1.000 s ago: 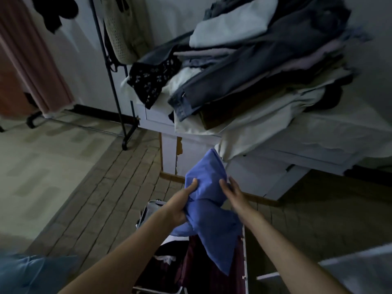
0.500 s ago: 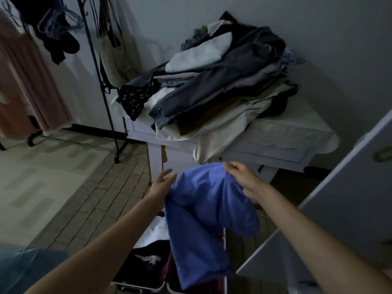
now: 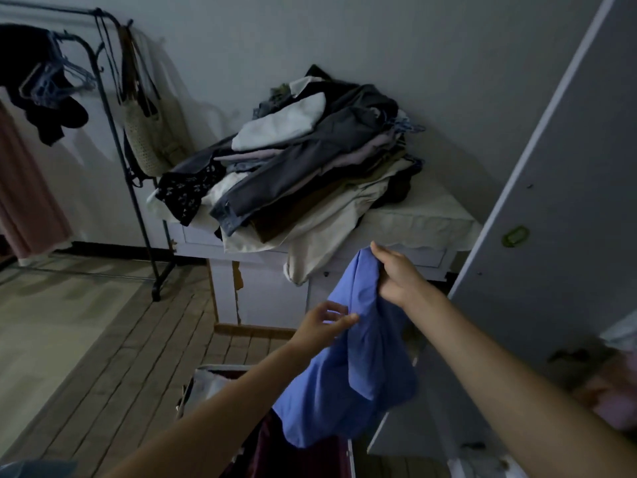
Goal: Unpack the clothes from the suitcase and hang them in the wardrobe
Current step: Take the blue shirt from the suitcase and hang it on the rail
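Looking down from the head camera, I see the grey wardrobe door [image 3: 558,188] filling the right side, standing open, with a small greenish patch on it that may be a sticker; I cannot read anything on it. Left of it stands the white table [image 3: 427,219] with drawers, covered by a pale cloth, carrying a tall heap of folded clothes [image 3: 303,167] in grey, cream, brown and black. No brand, label or lettering is legible anywhere in this dim light. At the far left a black metal clothes rail [image 3: 138,188] holds dark garments, pale blue hangers [image 3: 48,84] and a woven beige bag [image 3: 148,143]. At the bottom edge, the open suitcase [image 3: 206,377] sits on the wooden plank floor [image 3: 113,357], with dark maroon fabric inside.

Above the suitcase hangs the blue cloth garment [image 3: 348,370], lifted clear in front of the table's drawers. My right hand [image 3: 400,274] grips its top edge in a closed fist. My left hand [image 3: 324,322] is lower, fingers loosely spread, its fingertips touching the garment's left edge without closing on it.
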